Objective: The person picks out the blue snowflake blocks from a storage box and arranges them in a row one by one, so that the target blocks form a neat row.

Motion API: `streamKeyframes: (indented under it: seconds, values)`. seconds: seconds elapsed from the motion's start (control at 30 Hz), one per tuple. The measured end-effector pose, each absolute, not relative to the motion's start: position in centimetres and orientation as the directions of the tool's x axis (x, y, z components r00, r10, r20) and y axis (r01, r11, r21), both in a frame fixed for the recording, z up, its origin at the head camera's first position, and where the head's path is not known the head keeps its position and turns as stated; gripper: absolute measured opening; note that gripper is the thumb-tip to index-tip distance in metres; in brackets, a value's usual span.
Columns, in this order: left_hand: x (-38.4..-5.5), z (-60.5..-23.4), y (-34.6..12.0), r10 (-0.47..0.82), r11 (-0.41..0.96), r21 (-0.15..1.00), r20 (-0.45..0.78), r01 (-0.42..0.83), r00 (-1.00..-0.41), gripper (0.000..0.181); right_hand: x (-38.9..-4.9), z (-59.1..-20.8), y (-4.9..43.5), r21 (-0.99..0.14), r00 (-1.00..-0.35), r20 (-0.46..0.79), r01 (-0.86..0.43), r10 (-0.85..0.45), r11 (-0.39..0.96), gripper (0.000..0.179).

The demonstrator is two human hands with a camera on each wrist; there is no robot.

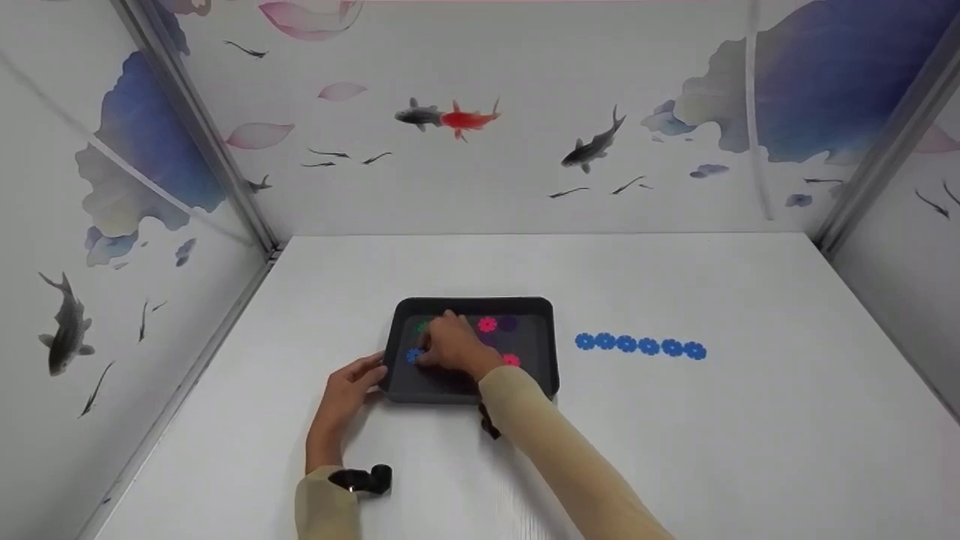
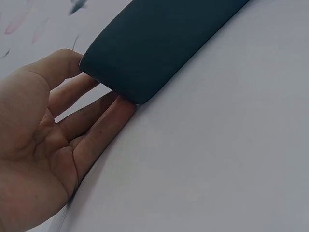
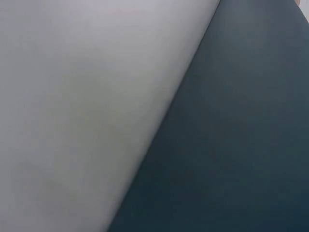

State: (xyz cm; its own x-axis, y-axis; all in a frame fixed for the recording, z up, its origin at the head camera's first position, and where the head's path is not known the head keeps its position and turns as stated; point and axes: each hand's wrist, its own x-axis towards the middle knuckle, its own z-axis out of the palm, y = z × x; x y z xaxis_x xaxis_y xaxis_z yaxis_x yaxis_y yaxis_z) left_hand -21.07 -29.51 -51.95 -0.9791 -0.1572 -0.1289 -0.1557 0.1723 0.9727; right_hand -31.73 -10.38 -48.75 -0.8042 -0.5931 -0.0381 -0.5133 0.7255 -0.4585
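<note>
A dark rectangular tray [image 1: 472, 397] lies on the white table. Its left wall is held by my left hand [image 1: 349, 390], with the thumb at the upper edge and fingers at the lower corner in the left wrist view. My right hand [image 1: 457, 345] reaches down inside the tray, fingers bent, fingertips at the edge of a blue flower-shaped piece [image 1: 413, 356]. Whether they pinch it cannot be made out. Around this hand lie a green piece [image 1: 423, 328], pink pieces [image 1: 487, 324] and a purple one [image 1: 508, 323]. The right wrist view shows the tray's outer wall [image 3: 227, 125], not the hand.
Right of the tray, several blue flower pieces [image 1: 649, 346] form a row on the table [image 1: 750, 435]. Panels printed with fish [image 1: 472, 118] and petals stand behind and at both sides. Each wrist carries a black camera [image 1: 367, 478].
</note>
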Motion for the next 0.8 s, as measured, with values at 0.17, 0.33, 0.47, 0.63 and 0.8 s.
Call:
streamKeyframes:
  seconds: [0.17,0.33,0.47,0.63,0.8]
  values:
    - [-21.1,-52.0,-29.4,-0.157,0.168,0.973,-0.134,-0.160,-0.979,0.042,-31.8,-48.5,-10.1,-0.463,-0.796,-0.037,-0.522,-0.604,0.717,0.029]
    - [-21.1,-52.0,-29.4,-0.165,0.183,0.969,-0.138,-0.168,-0.977,0.042,-31.9,-48.0,-9.7,-0.491,-0.792,-0.023,-0.523,-0.610,0.697,0.030]
    - [-21.1,-51.9,-29.4,-0.166,0.197,0.967,-0.131,-0.163,-0.977,0.041,-32.0,-47.4,-9.1,-0.484,-0.790,0.007,-0.540,-0.613,0.689,0.029]
    - [-21.1,-51.9,-29.5,-0.166,0.202,0.965,-0.137,-0.169,-0.977,0.041,-31.9,-46.7,-8.3,-0.485,-0.779,0.038,-0.562,-0.626,0.670,0.030]
    - [-21.0,-51.7,-29.4,-0.158,0.203,0.963,-0.148,-0.179,-0.976,0.042,-31.7,-45.8,-7.3,-0.478,-0.764,0.095,-0.598,-0.639,0.644,0.030]
